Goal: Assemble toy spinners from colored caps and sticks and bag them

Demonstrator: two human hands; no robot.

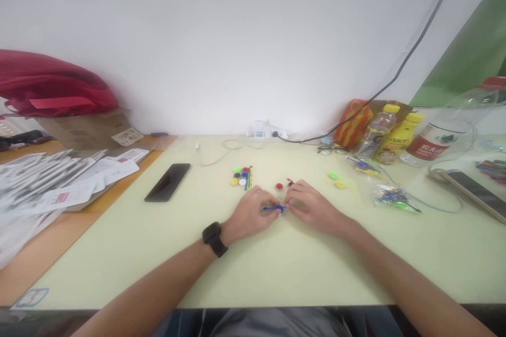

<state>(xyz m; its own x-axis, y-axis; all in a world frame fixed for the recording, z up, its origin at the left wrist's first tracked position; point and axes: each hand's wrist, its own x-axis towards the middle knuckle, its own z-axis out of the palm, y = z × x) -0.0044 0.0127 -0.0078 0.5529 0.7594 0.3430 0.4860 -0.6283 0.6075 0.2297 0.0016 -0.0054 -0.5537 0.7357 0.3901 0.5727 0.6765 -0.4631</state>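
Observation:
Near the middle of the table, my left hand (253,213) pinches a small blue plastic piece (279,208) with a thin stem pointing left. My right hand (310,208) meets it from the other side, its closed fingertips on the piece's right end. Just beyond the fingers lie a red round piece (279,186) and a red arrow-like piece (290,181), with a dark round one partly hidden by my right hand. Up and left of my hands sit several coloured discs (237,175) beside a row of thin coloured sticks (249,178).
A black phone (167,182) lies to the left, near stacked papers (59,179). Green and yellow pieces (336,180) lie right of my hands. Bagged plastic parts (393,197), bottles (399,137) and another phone (476,192) occupy the right side. A cable (411,45) crosses the wall.

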